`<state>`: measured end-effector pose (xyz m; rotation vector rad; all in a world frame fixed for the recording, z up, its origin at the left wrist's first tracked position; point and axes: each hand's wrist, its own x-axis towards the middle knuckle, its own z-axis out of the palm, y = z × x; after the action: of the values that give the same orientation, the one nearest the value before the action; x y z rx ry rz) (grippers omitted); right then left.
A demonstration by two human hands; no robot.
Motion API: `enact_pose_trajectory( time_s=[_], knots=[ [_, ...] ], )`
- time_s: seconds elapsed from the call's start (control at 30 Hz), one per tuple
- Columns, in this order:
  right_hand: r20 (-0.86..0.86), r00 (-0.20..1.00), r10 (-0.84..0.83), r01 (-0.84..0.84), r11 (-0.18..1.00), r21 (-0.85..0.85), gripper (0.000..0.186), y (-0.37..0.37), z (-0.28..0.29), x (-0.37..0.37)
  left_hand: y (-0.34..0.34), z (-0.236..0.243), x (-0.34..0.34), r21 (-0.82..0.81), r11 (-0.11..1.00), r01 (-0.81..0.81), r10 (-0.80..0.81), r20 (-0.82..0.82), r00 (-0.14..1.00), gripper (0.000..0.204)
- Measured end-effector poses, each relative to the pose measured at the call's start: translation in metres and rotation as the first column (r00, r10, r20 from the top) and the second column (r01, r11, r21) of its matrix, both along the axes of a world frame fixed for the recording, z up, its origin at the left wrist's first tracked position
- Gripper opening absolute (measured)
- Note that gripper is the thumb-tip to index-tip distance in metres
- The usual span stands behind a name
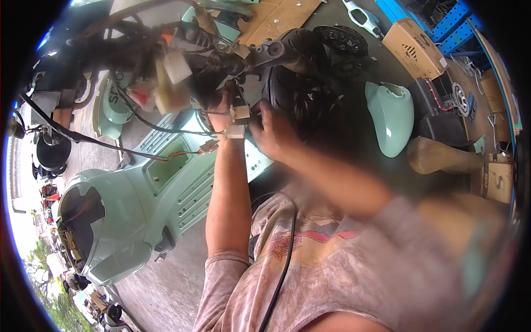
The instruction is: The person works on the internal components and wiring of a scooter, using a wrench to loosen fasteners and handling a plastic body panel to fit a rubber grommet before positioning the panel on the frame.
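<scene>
My left hand reaches up among wires and white plastic connectors beneath the dark scooter handlebar and stem assembly; connectors and cables partly cover it, and what it holds is unclear. My right hand is just to its right, fingers curled against dark parts beside a black ribbed wheel; its fingertips are partly hidden. More white connectors hang on cables at the upper left, and another white connector lies across my left wrist. Mint-green body panels with a slotted footboard lie below at left.
A loose mint panel, cardboard box, black case with shock absorber and blue metal rack are at right. A cardboard sheet lies at the top. Concrete floor shows at lower left; parked vehicles stand beyond.
</scene>
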<state>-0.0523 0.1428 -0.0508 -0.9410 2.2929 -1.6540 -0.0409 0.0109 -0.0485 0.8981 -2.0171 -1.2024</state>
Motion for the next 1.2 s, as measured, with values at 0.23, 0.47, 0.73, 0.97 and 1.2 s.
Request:
enact_pose_trajectory(
  time_s=[0.23,0.47,0.73,0.97,1.2],
  knots=[
    [0.044,0.952,0.302,-0.305,0.935,0.18,0.027,-0.007,0.013,-0.012,-0.01,0.012,-0.005,0.254,0.961,-0.113,0.077,0.147,0.986,0.07],
    [0.053,0.962,0.267,-0.27,0.96,0.072,0.029,0.004,0.024,-0.03,-0.023,-0.005,-0.009,-0.105,0.99,0.097,-0.089,0.079,0.993,0.059],
    [0.043,0.998,-0.039,0.05,0.956,-0.289,0.02,-0.012,0.071,-0.089,0.008,-0.009,-0.005,0.114,0.977,0.179,-0.15,-0.221,0.964,0.026],
    [0.348,0.929,0.123,0.099,0.825,-0.556,0.012,0.007,0.065,-0.082,0.015,-0.017,-0.01,-0.02,0.999,-0.039,0.032,-0.276,0.961,0.03],
    [0.432,0.89,0.146,0.14,0.815,-0.563,0.014,0.026,0.045,-0.066,0.018,-0.024,-0.024,0.05,0.995,-0.092,0.105,-0.448,0.888,0.02]
  ],
)
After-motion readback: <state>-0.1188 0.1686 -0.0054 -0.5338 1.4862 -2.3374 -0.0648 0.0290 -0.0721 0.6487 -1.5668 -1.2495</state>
